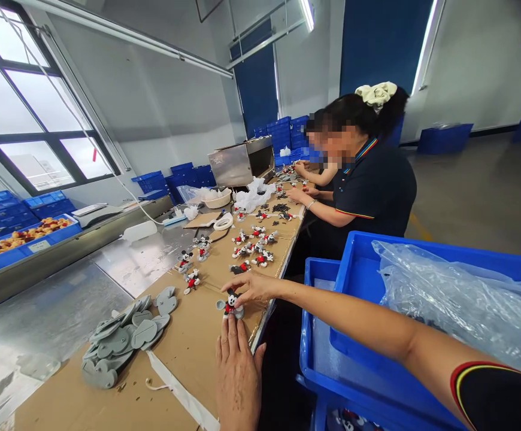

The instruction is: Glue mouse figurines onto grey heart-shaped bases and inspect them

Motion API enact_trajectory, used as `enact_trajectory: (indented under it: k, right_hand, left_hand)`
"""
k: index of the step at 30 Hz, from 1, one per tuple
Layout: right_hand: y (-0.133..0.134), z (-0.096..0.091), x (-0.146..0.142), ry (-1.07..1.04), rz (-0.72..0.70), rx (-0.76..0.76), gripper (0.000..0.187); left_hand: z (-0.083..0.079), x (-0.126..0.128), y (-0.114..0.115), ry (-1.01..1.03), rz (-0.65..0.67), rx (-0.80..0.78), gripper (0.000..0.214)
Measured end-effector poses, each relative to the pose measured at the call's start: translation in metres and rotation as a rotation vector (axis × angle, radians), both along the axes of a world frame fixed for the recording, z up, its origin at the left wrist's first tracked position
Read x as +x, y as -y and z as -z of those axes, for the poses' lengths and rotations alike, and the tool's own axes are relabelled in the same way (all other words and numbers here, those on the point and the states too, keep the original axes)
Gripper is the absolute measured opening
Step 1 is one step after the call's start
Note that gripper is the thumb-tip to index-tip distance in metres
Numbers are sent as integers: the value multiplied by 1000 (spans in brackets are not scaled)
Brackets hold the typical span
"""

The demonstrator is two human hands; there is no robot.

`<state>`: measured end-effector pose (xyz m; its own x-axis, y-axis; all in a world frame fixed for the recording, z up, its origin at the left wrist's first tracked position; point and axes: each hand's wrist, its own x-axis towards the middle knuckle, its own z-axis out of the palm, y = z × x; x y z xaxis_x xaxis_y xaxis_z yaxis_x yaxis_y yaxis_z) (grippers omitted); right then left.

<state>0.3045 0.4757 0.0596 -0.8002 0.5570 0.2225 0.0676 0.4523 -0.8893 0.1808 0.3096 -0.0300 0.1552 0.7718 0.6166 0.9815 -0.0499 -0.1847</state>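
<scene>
Left of the small black, red and white plastic-looking mouse figurine [231,303], the loose heap of flat grey lobed pieces [130,335] might slide if brushed. The figurine stands on brown cardboard sheeting [188,335]; the left hand's [239,371] extended fingers meet its base without wrapping it, while the right hand [256,287] arches around its head, whether pinching I cannot tell, so uneven pressure could topple it towards the table edge [261,326] on its right.

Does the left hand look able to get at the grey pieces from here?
Probably yes: the grey pieces lie to the left of the left hand on the same cardboard, and nothing tall stands between, though the hand is at a figurine.
</scene>
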Motion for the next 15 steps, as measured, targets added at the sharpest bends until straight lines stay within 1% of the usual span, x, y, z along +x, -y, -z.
enact_trajectory:
  k: [4,8,11,15]
  right_hand:
    - [-11,5,-6,26,-32,-54,58]
    - [-17,5,-7,69,-76,-117,55]
    - [-20,4,-8,98,-95,-154,48]
    - [-27,2,-10,132,-69,-156,44]
  left_hand:
    - [5,-3,-4,-5,20,35,47]
    - [8,-4,-7,-2,40,58,47]
    - [8,-5,-7,6,43,58,45]
    - [5,-4,-5,15,46,20,47]
